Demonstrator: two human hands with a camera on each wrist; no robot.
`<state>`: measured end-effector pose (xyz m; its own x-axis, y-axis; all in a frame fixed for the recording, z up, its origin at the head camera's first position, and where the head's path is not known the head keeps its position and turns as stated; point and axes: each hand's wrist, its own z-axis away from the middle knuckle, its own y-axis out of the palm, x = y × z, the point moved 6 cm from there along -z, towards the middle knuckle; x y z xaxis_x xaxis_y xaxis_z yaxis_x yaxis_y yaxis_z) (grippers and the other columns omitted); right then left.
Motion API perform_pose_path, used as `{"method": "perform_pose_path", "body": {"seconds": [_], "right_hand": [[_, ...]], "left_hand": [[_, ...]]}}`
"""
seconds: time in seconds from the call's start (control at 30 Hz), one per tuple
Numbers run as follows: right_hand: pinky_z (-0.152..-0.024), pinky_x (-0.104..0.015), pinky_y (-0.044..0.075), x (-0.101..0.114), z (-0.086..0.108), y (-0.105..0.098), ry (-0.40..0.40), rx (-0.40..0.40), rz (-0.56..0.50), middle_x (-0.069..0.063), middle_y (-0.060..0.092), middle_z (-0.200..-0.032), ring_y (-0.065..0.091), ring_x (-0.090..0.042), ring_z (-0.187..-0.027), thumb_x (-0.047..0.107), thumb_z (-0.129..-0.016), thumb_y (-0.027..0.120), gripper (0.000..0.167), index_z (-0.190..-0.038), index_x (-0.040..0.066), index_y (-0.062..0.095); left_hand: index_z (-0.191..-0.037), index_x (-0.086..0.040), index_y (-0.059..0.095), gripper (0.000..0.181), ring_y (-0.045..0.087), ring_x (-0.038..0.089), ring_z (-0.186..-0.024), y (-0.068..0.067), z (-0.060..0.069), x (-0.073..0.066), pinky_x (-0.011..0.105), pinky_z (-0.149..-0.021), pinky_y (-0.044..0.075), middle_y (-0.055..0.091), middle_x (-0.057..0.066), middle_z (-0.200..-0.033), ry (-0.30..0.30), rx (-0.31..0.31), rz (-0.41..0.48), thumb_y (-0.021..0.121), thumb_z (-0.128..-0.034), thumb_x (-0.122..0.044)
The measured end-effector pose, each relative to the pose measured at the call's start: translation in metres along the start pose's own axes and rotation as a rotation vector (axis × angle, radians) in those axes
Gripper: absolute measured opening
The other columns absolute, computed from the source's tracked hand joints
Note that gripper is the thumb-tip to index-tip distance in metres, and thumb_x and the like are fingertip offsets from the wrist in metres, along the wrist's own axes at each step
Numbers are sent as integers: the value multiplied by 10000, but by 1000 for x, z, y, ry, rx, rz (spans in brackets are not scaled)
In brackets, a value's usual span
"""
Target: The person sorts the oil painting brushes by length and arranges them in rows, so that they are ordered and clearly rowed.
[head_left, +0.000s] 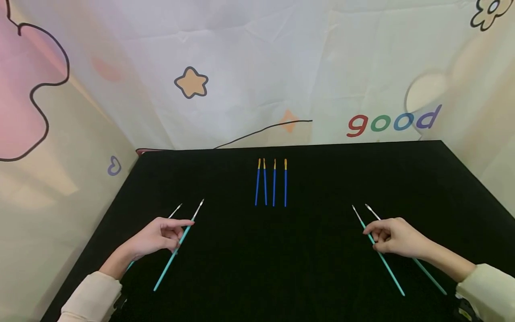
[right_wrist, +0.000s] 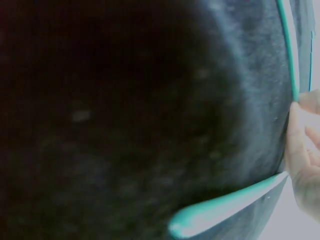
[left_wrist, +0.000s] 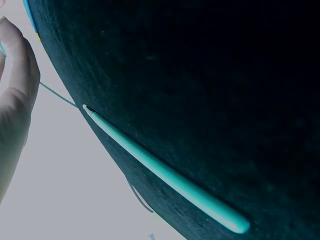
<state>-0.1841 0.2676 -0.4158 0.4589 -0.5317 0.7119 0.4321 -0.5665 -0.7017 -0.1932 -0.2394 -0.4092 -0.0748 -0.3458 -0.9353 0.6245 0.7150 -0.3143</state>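
My left hand [head_left: 158, 236] pinches a teal paintbrush [head_left: 166, 269] between thumb and index finger, its bristles pointing away from me. A second teal paintbrush [head_left: 175, 210] lies partly hidden beneath that hand; its handle [left_wrist: 170, 175] fills much of the left wrist view. On the other side, my right hand [head_left: 398, 237] holds a teal paintbrush [head_left: 389, 268] between thumb and fingertips. Another teal paintbrush [head_left: 430, 276] passes under the right hand and wrist, and its handle end [right_wrist: 210, 215] shows large in the right wrist view.
Several blue paintbrushes with golden tips [head_left: 274, 185] lie side by side near the far middle of the black tabletop [head_left: 265, 264]. A printed cloth backdrop [head_left: 257, 67] rises behind the table's far edge and along its sides.
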Motion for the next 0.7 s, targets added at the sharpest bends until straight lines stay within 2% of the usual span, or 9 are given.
{"method": "perform_pose_path", "body": {"seconds": [0.2, 0.37, 0.47, 0.7], "right_hand": [[-500, -218, 436, 2, -4, -1, 95, 12, 59, 48, 533, -733, 496, -16, -567, -4, -729, 649, 263, -991, -10, 625], [-518, -222, 444, 2, -4, 0, 150, 17, 43, 8, 548, -770, 514, -30, -604, 3, -722, 645, 289, -1011, -16, 624], [-513, -227, 450, 0, -2, 0, 180, 11, -5, -17, 553, -797, 531, -45, -622, -14, -732, 628, 307, -1038, -28, 616], [-550, -268, 493, -6, 2, -3, 241, 20, -213, -130, 570, -862, 559, -94, -661, -39, -780, 570, 385, -1151, -132, 524]], "left_hand": [[-1302, 127, 383, 550, 544, 104, -656, 3, -3, -3, 298, -614, 523, 523, 187, -854, 9, 3, -6, 523, -771, 105], [-1300, 126, 387, 546, 543, 101, -651, 5, -4, -3, 295, -604, 520, 521, 163, -839, 24, 10, -4, 525, -773, 110], [-1300, 134, 379, 545, 543, 98, -652, 6, -4, -4, 296, -599, 520, 518, 166, -837, 42, 22, 9, 523, -774, 115], [-1296, 154, 361, 536, 549, 105, -661, 7, -5, -8, 295, -609, 524, 514, 171, -842, 63, 31, 24, 520, -786, 114]]}}
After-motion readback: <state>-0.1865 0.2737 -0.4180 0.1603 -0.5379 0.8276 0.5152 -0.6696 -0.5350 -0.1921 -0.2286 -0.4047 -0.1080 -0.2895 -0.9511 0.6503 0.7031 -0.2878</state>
